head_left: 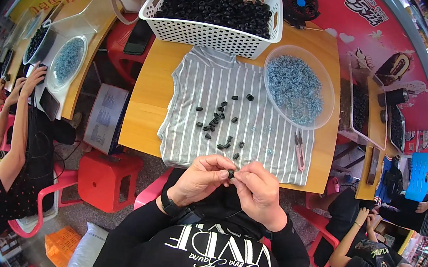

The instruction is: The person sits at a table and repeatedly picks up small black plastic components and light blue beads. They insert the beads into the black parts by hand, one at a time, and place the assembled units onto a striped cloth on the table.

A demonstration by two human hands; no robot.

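In front of my chest, over the near edge of the table, my two hands meet. My left hand (201,178) pinches a small black plastic piece (231,174) between thumb and fingertips. The closed fingertips of my right hand (261,192) press against the right side of that piece; anything pinched in them is too small to make out. Beyond them a grey striped cloth (182,130) carries several loose black pieces (217,117). A pair of pink-handled thread snips (299,151) lies at the cloth's right side.
A white perforated basket (209,37) heaped with black pieces stands at the far edge. Right of it are a round clear tray (327,112) of small bluish clear parts and a black fan (300,5). A red stool (107,182) stands left. Other people work at side tables.
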